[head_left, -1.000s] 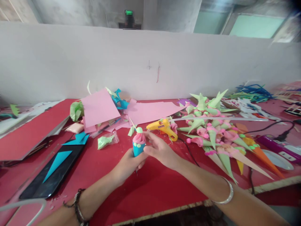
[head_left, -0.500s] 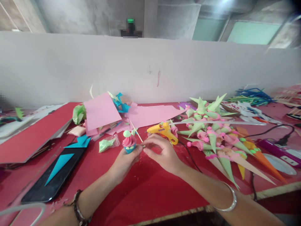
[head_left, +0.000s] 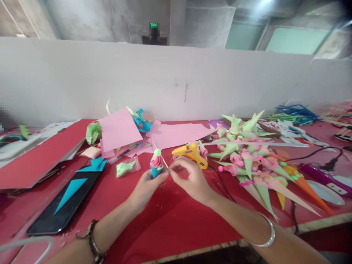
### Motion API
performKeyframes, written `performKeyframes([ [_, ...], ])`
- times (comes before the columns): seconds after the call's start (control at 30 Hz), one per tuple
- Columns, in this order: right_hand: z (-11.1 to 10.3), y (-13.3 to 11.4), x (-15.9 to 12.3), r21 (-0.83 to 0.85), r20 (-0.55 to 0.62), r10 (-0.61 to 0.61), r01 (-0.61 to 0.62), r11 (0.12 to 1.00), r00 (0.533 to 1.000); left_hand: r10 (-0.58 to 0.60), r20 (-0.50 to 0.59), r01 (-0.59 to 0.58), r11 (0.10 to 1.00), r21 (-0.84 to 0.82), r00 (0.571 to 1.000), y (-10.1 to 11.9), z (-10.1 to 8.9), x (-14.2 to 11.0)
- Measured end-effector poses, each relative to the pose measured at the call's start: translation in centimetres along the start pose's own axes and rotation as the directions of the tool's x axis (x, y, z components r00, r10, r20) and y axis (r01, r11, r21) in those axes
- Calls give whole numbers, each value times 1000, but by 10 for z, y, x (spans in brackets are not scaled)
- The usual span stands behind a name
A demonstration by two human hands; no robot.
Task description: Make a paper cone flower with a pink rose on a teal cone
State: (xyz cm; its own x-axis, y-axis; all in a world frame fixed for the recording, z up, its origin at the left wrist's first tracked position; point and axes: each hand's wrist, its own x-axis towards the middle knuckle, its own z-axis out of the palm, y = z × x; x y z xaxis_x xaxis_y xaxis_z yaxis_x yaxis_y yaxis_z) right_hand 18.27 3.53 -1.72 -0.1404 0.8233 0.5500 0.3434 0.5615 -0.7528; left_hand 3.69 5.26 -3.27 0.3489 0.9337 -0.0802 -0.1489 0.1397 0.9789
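Observation:
My left hand [head_left: 148, 189] is closed around a blue paper cone [head_left: 156, 171] topped with a pink swirl and a pale green ball [head_left: 157, 152]. The cone tilts slightly, its lower end hidden by my fingers. Close by on the right, the thumb and fingertips of my right hand [head_left: 189, 178] are pinched together beside my left thumb; something tiny and greenish shows between them, too small to name. A thin wooden stick [head_left: 162, 156] lies just behind my fingertips. Beyond my right hand rests a yellow glue gun [head_left: 189, 151].
Finished paper cones [head_left: 247, 161] are heaped at the right, near a purple power strip [head_left: 324, 178]. At left lie a black phone [head_left: 51, 220] with blue paper on it and a small bag of green clay [head_left: 125, 168]. Pink sheets [head_left: 121, 128] lie at the back.
My left hand has turned the blue cone, and its top has swung right, closer to my right hand. My right hand stays nearly in place, still pinching.

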Motion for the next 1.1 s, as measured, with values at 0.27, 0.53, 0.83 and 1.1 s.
performKeyframes([
  [0.27, -3, -1, 2, 8, 39, -49, 49, 999, 998, -55, -34, 54, 997, -50, 998, -2, 0, 0],
  [0.53, -2, -4, 1, -6, 31, -46, 46, 999, 998, -106, 82, 120, 975, -186, 991, -4, 1, -1],
  [0.83, -3, -1, 1, 220, 2, 148, -145, 965, 989, -118, 126, 147, 956, -255, 985, 2, 5, -3],
  [1.1, -11, 1, 7, 374, -77, 228, -184, 909, 970, -132, 108, 160, 937, -310, 985, 1, 1, 1],
])
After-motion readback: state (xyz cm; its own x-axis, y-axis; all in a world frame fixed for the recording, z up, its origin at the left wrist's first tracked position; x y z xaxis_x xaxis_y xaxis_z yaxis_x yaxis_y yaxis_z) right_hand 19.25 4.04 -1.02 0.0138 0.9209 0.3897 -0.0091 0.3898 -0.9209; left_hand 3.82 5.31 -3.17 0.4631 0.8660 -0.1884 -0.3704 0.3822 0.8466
